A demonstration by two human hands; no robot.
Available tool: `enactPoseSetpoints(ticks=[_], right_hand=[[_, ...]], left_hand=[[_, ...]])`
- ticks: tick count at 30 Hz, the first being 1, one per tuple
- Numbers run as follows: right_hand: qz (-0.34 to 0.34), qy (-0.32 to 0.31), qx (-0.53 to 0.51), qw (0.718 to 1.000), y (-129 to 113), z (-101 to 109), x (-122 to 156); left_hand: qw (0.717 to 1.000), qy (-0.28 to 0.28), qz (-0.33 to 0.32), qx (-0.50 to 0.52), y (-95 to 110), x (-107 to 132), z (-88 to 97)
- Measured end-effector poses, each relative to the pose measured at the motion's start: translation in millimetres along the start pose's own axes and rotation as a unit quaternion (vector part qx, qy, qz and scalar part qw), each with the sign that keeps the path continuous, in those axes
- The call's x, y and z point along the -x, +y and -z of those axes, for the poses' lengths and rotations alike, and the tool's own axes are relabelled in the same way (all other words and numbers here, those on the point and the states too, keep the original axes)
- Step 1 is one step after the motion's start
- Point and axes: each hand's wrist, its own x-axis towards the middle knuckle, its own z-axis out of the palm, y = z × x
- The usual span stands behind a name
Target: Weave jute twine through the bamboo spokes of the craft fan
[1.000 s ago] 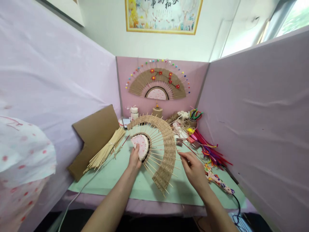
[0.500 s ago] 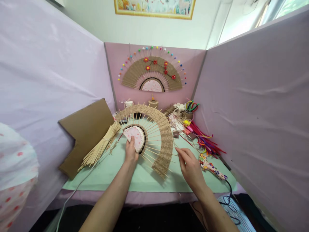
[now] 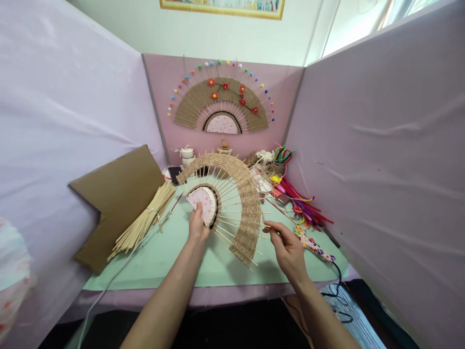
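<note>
My left hand grips the half-round base of a woven fan, thumb on its pink dotted patch and the other fingers hidden behind. Thin sticks spread from the black-trimmed base through a wide band of brown twine, their tips jutting past its outer edge. At the right edge of that band, my right hand is closed in a pinch. Between its thumb and forefinger is a thin strand of twine, close to a stick tip. The fan is held tilted above the green table top.
A bundle of sticks and bent brown cardboard lie left. To the right are a patterned glue gun with a black cord, pipe cleaners and twine scraps. A finished fan hangs on the pink back panel.
My right fingers have shifted slightly along the fan's outer edge, still pinching the strand. The fan has turned a little in my left hand, and the whole view has shifted slightly.
</note>
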Motion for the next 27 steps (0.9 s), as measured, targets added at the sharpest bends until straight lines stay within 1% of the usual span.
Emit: enactPoseSetpoints(ticks=[2,4,6,8,13,17,27], right_hand=[[0.049,-0.014,0.028,0.998,-1.9,-0.1,0.3],[0.077,-0.031,0.043,0.996,-4.0,0.3,0.0],[0.085,-0.042,0.058,0.994,-6.1,1.6,0.1],[0.087,-0.046,0.076,0.992,-8.1,3.6,1.2],[0.078,-0.055,0.139,0.986,-11.3,6.9,5.7],[0.059,-0.06,0.181,0.98,-8.9,4.7,8.3],[0.024,-0.038,0.216,0.975,-5.7,4.3,11.4]], left_hand=[[1.0,0.007,0.009,-0.001,-2.1,0.2,-1.1],[1.0,0.012,0.018,-0.002,-3.3,0.3,-1.1],[1.0,0.013,0.019,-0.001,-3.6,0.4,0.1],[1.0,0.016,0.005,0.0,-2.7,0.2,2.0],[0.997,0.04,-0.068,-0.005,1.1,-0.1,4.7],[0.992,0.038,-0.116,-0.015,3.4,2.2,3.6],[0.989,0.035,-0.142,-0.029,6.4,5.6,2.1]])
